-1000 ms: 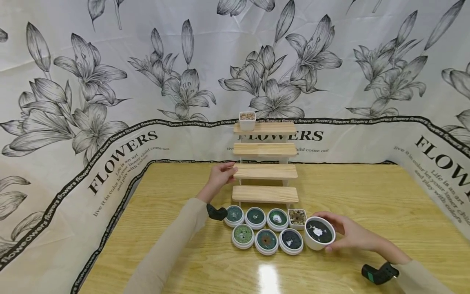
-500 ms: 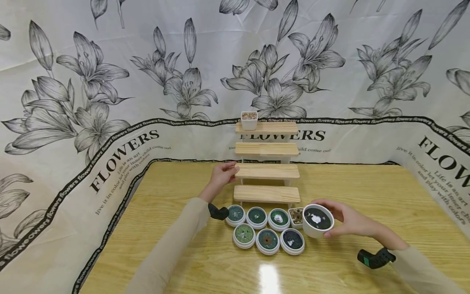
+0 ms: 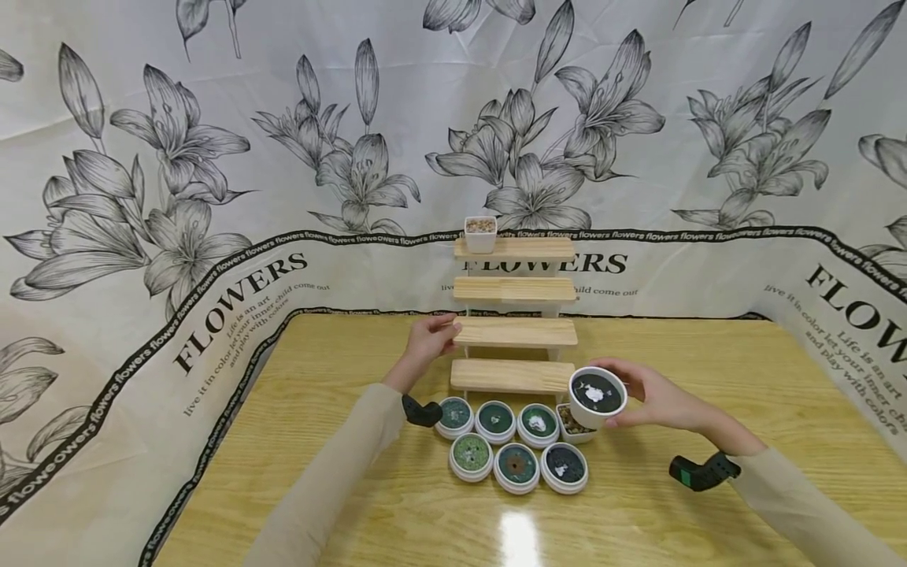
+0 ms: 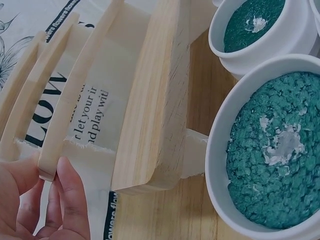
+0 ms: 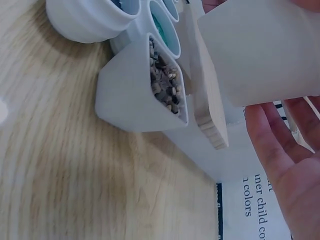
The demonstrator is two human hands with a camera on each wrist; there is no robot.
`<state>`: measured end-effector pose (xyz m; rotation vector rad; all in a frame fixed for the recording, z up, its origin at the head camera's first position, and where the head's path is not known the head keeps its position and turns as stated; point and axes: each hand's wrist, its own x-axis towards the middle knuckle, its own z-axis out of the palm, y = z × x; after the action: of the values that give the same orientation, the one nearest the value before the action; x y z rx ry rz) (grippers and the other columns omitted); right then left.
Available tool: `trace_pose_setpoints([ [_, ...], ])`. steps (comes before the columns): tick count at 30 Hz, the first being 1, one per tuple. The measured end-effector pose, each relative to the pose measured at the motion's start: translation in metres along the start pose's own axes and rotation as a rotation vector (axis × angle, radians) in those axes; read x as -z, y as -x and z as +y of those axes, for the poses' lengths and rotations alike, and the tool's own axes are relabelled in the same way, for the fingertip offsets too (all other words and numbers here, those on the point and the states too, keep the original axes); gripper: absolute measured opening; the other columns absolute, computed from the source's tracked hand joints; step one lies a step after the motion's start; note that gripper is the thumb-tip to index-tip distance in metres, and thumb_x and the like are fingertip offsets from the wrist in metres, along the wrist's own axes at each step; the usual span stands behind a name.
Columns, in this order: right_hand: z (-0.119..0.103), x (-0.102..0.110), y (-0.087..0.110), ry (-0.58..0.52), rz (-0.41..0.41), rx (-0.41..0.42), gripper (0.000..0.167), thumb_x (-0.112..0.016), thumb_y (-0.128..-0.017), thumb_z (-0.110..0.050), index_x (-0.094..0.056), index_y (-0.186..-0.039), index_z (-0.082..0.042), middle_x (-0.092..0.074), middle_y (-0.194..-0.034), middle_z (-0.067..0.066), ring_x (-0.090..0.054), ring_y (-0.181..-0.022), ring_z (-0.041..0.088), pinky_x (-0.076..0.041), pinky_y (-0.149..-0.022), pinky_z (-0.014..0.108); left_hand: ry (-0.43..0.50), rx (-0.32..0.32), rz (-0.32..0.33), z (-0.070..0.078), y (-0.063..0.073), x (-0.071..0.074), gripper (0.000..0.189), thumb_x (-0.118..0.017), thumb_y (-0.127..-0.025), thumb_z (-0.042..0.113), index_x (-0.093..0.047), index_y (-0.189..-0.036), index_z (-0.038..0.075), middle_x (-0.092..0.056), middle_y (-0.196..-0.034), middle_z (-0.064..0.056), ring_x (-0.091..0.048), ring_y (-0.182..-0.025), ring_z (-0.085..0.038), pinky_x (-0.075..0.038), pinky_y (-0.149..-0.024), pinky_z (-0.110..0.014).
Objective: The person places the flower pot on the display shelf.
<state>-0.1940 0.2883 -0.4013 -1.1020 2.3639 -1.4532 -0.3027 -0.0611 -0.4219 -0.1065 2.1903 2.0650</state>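
Observation:
A tiered wooden shelf stand (image 3: 513,332) stands against the cloth backdrop. My left hand (image 3: 427,344) pinches the left end of its second plank from the bottom; in the left wrist view, thumb and fingers (image 4: 70,200) hold that plank's end. In my right hand (image 3: 659,399) is a round white pot (image 3: 597,398) with dark filling and a white patch on top. It is raised beside the right end of the lowest plank, in front of a square white pot of pebbles (image 3: 575,429). The right wrist view shows the held pot's wall (image 5: 265,50).
Several round white pots with green or dark filling, such as the light green one (image 3: 471,455), stand in two rows before the stand. Another square pebble pot (image 3: 480,235) sits at the left of the top plank. A printed cloth (image 3: 340,268) borders the wooden table (image 3: 340,504).
My right hand has lifted the round pot up and to the left, from beside the square pebble pot to the lowest plank's right end. The left hand keeps its hold on the plank.

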Motion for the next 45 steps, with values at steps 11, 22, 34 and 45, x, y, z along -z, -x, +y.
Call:
trace_pose_setpoints([
  [11,0.0,-0.003,-0.023,-0.013,0.037,-0.048,0.067,-0.074,-0.077,0.004,-0.042,-0.135,0.007,-0.054,-0.123,-0.015,-0.052,-0.113,-0.003,-0.046,-0.094,0.013,0.017,-0.015,0.002,-0.001,-0.001,0.0,0.037,-0.064,-0.092,0.009,-0.06,-0.129,0.003,-0.061,-0.091,-0.002,-0.055,-0.062,-0.006,-0.051,-0.096,-0.054],
  [22,-0.002,-0.007,-0.042,-0.024,0.06,-0.076,0.069,-0.076,-0.077,0.001,-0.042,-0.137,0.004,-0.054,-0.126,-0.007,-0.052,-0.114,-0.003,-0.044,-0.097,0.014,0.002,-0.008,-0.001,-0.001,-0.001,0.001,0.04,-0.064,-0.092,0.01,-0.059,-0.13,0.002,-0.064,-0.099,-0.007,-0.056,-0.061,-0.005,-0.056,-0.089,-0.046],
  [34,-0.01,-0.007,-0.071,-0.043,0.083,-0.105,0.07,-0.076,-0.078,-0.001,-0.041,-0.139,0.003,-0.052,-0.13,0.014,-0.052,-0.114,-0.003,-0.043,-0.098,0.012,0.007,0.0,0.0,0.0,0.0,0.0,0.038,-0.064,-0.092,0.009,-0.06,-0.129,0.003,-0.065,-0.099,-0.008,-0.055,-0.061,-0.006,-0.056,-0.09,-0.047],
  [45,-0.019,-0.002,-0.1,-0.045,0.158,-0.128,0.07,-0.074,-0.077,0.003,-0.041,-0.139,0.005,-0.048,-0.132,0.024,-0.052,-0.111,-0.002,-0.045,-0.096,0.011,0.032,-0.001,-0.004,0.0,0.0,0.0,0.041,-0.064,-0.092,0.01,-0.057,-0.131,0.0,-0.066,-0.106,-0.011,-0.054,-0.059,-0.005,-0.057,-0.089,-0.044],
])
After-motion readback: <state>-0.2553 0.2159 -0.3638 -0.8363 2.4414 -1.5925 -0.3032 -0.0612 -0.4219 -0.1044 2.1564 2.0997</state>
